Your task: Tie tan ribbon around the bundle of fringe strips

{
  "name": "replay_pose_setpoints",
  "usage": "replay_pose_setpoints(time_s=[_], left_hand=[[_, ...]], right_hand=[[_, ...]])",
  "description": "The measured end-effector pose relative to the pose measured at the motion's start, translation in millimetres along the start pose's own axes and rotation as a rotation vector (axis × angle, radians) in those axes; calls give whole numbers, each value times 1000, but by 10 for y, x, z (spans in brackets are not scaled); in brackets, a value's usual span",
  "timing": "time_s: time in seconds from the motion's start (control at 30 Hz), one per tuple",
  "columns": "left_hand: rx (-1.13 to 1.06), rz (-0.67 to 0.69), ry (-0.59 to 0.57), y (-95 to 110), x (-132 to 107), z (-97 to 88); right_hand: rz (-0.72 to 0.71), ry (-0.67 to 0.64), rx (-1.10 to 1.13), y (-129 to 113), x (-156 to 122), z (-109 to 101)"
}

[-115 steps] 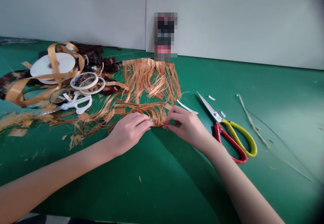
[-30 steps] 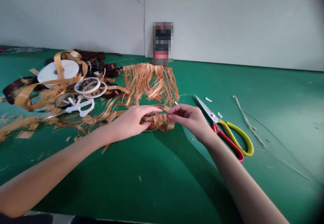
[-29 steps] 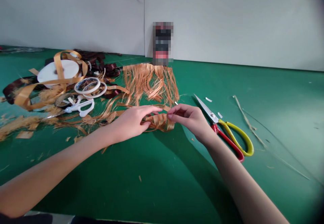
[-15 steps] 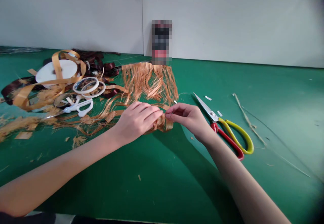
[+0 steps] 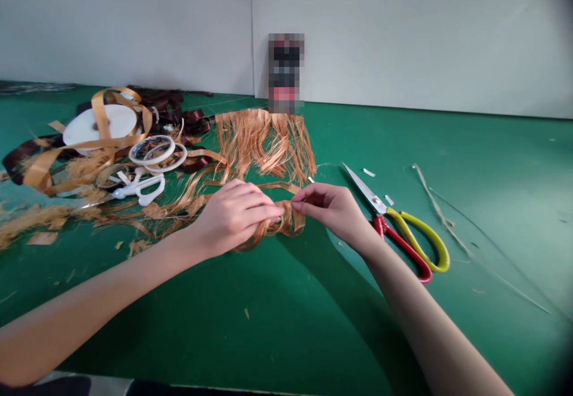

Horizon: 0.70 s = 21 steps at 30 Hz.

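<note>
**Gathering frayed tan ribbon strands (image 5: pixel 289 224) into a loop**

My left hand (image 5: pixel 233 217) is curled closed over the strands; my right hand (image 5: pixel 329 205) pinches the loop's end between thumb and forefinger. The bundle sits on the green mat (image 5: pixel 487 163), just below the fringe of shredded ribbon (image 5: pixel 264 145), with the red-and-yellow scissors (image 5: pixel 405 246) nearby. Stray ends call for a firm pinch. My left fingers hide the middle; I cannot tell whether anything binds it.

pixelated upright object (image 5: pixel 286 73), strands (image 5: pixel 289 224) hidden under left hand (image 5: pixel 230 217)
</note>
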<state>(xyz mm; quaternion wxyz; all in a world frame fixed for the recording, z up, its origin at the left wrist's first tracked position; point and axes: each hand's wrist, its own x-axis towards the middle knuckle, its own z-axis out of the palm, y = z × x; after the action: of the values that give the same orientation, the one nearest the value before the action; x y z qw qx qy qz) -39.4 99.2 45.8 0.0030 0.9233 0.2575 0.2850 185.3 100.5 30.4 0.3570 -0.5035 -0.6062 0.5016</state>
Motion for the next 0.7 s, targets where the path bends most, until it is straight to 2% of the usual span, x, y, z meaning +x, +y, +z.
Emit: replay_pose_setpoints(time_s=[0.1, 0.17, 0.27, 0.33, 0.47, 0.6, 0.7], left_hand=[[-198, -71, -46, -10, 40, -80], [-349, -174, -104, -14, 87, -165], [-565, -488, -177, -61, 173, -286], [-675, -632, -163, -147, 221, -319], [-728, -741, -181, -451, 248, -244], [-668, -741, -346, -787, 197, -137], [-540, -729, -344, -900, 171, -144]], right_hand=[[-10, -2, -36, 13, 4, -6], [-17, -13, -48, 15, 5, -5], [-30, -39, -57, 1, 3, 2], [-36, -60, -66, -17, -4, 3], [-41, -111, -95, -49, -21, -25], [-37, -163, -124, -42, -27, -77], [-30, -191, -131, -25, -24, -98]])
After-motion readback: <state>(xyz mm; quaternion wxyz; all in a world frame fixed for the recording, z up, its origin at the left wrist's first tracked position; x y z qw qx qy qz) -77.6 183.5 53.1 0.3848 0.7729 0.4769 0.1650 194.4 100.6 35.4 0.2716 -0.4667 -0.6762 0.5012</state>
